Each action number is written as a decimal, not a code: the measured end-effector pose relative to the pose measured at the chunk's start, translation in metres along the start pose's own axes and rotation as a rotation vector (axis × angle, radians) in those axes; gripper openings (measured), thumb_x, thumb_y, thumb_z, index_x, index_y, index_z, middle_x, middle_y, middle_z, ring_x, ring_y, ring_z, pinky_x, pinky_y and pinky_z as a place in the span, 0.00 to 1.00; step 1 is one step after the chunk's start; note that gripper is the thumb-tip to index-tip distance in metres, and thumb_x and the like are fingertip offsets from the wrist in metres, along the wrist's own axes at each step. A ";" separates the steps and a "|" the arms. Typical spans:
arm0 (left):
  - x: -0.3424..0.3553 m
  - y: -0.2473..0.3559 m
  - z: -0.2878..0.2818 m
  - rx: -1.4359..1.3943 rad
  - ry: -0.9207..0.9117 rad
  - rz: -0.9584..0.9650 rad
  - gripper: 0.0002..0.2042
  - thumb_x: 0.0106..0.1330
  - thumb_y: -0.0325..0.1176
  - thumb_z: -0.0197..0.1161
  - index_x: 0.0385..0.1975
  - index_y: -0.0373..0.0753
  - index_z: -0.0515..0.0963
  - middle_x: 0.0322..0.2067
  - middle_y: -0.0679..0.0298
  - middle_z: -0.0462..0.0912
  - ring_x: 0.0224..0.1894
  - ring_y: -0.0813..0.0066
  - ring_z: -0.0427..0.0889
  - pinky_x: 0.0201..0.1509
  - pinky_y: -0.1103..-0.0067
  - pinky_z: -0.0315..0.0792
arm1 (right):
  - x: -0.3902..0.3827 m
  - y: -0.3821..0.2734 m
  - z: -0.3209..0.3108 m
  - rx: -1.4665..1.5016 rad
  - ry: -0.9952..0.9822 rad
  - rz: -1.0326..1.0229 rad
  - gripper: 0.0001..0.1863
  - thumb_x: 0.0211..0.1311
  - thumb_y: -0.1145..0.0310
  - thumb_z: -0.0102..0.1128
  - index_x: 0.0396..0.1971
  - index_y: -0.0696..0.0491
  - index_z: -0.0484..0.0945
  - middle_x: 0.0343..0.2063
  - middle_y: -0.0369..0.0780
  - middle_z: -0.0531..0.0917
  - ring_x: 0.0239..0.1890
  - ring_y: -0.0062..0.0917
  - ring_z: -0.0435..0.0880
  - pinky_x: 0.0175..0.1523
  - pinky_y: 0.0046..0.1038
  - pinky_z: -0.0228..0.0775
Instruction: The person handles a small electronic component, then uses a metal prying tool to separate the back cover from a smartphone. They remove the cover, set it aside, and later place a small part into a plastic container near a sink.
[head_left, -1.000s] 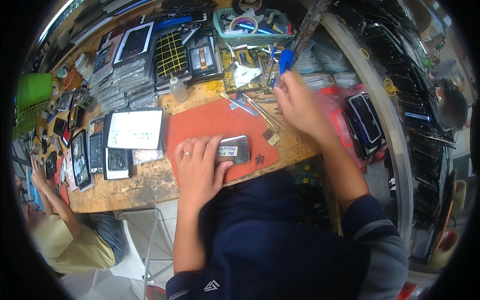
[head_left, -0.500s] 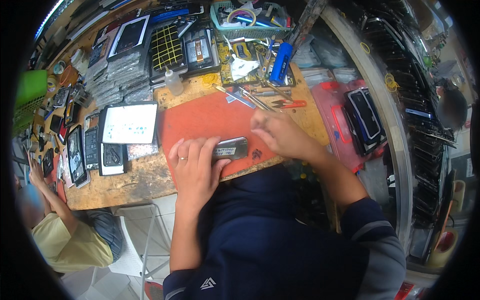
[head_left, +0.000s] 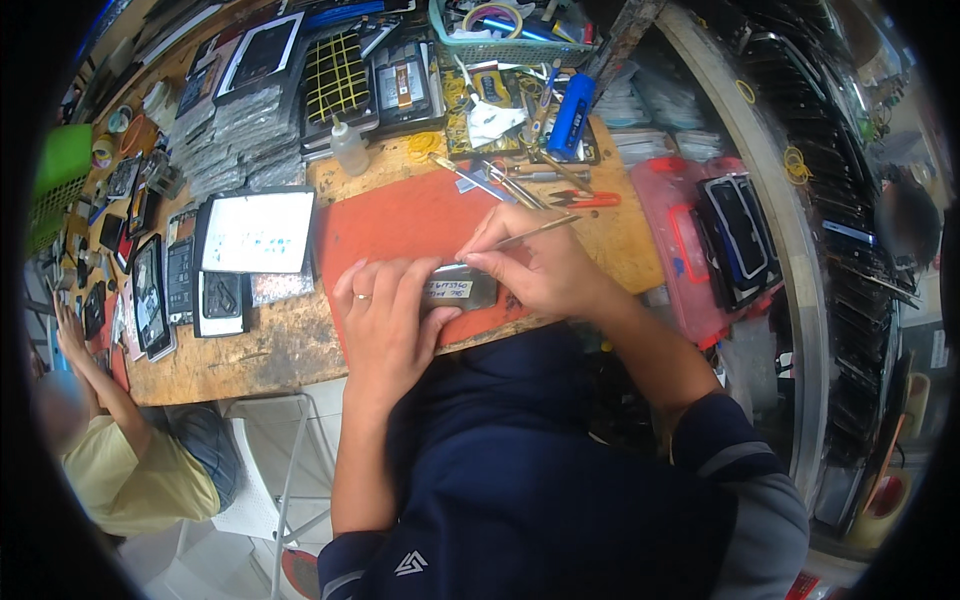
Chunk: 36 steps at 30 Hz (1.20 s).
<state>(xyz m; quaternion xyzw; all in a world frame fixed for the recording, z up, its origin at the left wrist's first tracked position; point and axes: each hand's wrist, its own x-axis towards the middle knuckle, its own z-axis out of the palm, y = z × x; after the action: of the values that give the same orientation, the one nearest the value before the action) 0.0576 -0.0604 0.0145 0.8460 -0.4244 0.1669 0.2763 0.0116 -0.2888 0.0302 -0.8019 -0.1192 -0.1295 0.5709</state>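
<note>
From my remote seat I have the wooden desk [head_left: 240, 368] across the view, crowded along its back and left side. At far left sits a second person in a yellow top [head_left: 145, 470], well apart from the pair of hands I follow. An orange mat [head_left: 385, 220] lies mid-desk; beyond it, toward the back, a pale green basket [head_left: 510, 52] of tape rolls and odds. Left hand [head_left: 388, 310] on the mat's near part, fingers bent over the left end of a phone, thumb along its near side: I read that as a grasp. Right hand [head_left: 540, 265] comes in from the right, finger and thumb pinched round a thin tool. A blue cylinder [head_left: 571, 115] and red-handled snips [head_left: 592, 199] lie beyond the right hand, untouched. The phone [head_left: 482, 290] sits between the hands near the desk's front edge, long axis roughly left to right; whether flat or tipped up, I cannot tell. The relation I watch: right fingertips are at the phone's far long edge, so its body lies just nearside of them. Left hand is nearer, being on it. The tool [head_left: 538, 231] slants up and right from the pinch; its working tip is hidden from me.
</note>
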 end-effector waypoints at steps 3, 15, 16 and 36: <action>0.002 -0.003 0.001 -0.028 -0.009 0.001 0.28 0.59 0.45 0.76 0.58 0.43 0.79 0.47 0.61 0.82 0.53 0.57 0.78 0.69 0.57 0.62 | 0.002 0.005 -0.003 -0.100 -0.028 -0.142 0.05 0.64 0.84 0.68 0.35 0.59 0.82 0.36 0.46 0.90 0.42 0.34 0.92 0.46 0.32 0.83; 0.004 -0.003 0.000 -0.021 0.002 0.030 0.26 0.59 0.43 0.75 0.58 0.45 0.82 0.46 0.61 0.80 0.49 0.57 0.77 0.63 0.60 0.62 | -0.001 0.019 0.011 0.247 0.085 -0.104 0.06 0.67 0.84 0.66 0.33 0.60 0.78 0.34 0.41 0.87 0.40 0.22 0.89 0.44 0.24 0.82; 0.004 -0.003 0.000 -0.012 0.004 0.045 0.26 0.59 0.44 0.75 0.58 0.46 0.82 0.45 0.62 0.80 0.49 0.57 0.77 0.63 0.60 0.61 | -0.001 0.018 0.010 0.249 0.057 -0.041 0.06 0.68 0.83 0.67 0.33 0.60 0.78 0.34 0.40 0.86 0.39 0.21 0.88 0.44 0.23 0.81; 0.003 -0.004 -0.002 -0.040 -0.065 -0.023 0.34 0.57 0.45 0.78 0.63 0.41 0.76 0.46 0.59 0.81 0.52 0.54 0.77 0.66 0.59 0.60 | 0.014 0.000 -0.026 0.223 -0.121 0.215 0.06 0.71 0.75 0.68 0.38 0.59 0.78 0.32 0.37 0.84 0.37 0.17 0.85 0.41 0.25 0.78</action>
<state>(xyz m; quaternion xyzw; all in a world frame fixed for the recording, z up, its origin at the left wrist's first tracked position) 0.0630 -0.0592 0.0163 0.8501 -0.4265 0.1278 0.2811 0.0230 -0.3128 0.0429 -0.7482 -0.0804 -0.0050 0.6586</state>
